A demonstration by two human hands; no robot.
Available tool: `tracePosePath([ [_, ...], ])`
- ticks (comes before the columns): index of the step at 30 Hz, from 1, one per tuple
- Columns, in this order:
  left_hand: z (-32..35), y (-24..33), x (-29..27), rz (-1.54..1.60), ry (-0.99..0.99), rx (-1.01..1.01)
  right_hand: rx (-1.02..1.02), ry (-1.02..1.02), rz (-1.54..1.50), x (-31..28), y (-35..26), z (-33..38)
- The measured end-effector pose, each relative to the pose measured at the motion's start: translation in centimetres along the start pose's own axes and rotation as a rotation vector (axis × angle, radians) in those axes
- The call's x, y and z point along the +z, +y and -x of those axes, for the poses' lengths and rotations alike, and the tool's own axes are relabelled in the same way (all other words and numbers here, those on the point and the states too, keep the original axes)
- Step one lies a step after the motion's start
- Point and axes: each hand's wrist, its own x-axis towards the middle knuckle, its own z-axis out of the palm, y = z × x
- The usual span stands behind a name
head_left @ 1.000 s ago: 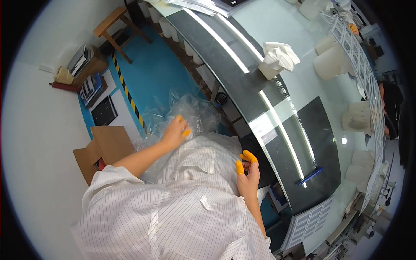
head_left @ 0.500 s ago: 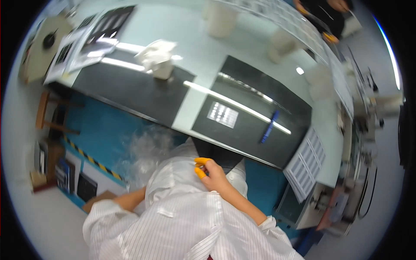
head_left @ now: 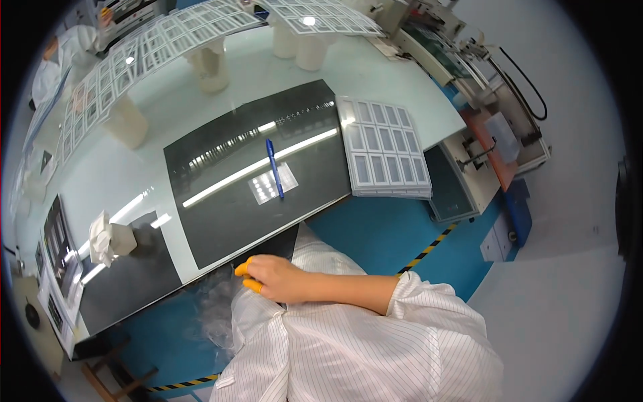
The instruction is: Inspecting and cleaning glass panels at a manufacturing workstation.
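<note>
My right hand (head_left: pixel 278 279) hangs over my lap, just in front of the table's near edge. Yellow finger cots cover two of its fingertips, which are bent loosely with a gap between them; nothing shows in them. My left hand is out of sight. Closest on the table is a black mat (head_left: pixel 221 214). On it a blue pen (head_left: pixel 273 164) lies across a small clear sheet with rows of pale spots (head_left: pixel 260 193). A thin strip of small clear pieces (head_left: pixel 228 153) stretches across the mat's far part.
A stack of white compartment trays (head_left: pixel 387 151) overhangs the table's right edge. Left stands a box of tissues (head_left: pixel 114 240) on another dark mat (head_left: pixel 130 285). More trays (head_left: pixel 181 33) rest on white tubs (head_left: pixel 127 122) along the back. Clear plastic film (head_left: pixel 218 305) bunches below the table.
The view has swung to the right, bringing the tray stack and machines inward. My right forearm now lies more sideways, and my left forearm has left the view.
</note>
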Motion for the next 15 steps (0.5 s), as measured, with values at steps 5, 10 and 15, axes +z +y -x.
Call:
tracePosePath([
  [5,2.3,-0.9,-1.8,0.021,-0.040,-0.105,-0.129,0.456,0.200,-5.5,1.2,0.7],
  [10,6.4,-0.7,-2.7,0.132,0.013,-0.242,0.082,0.728,0.424,-11.7,4.8,2.7],
  [15,9.9,9.8,-7.9,0.245,0.243,-0.119,0.151,0.890,0.542,-15.5,5.8,5.0],
])
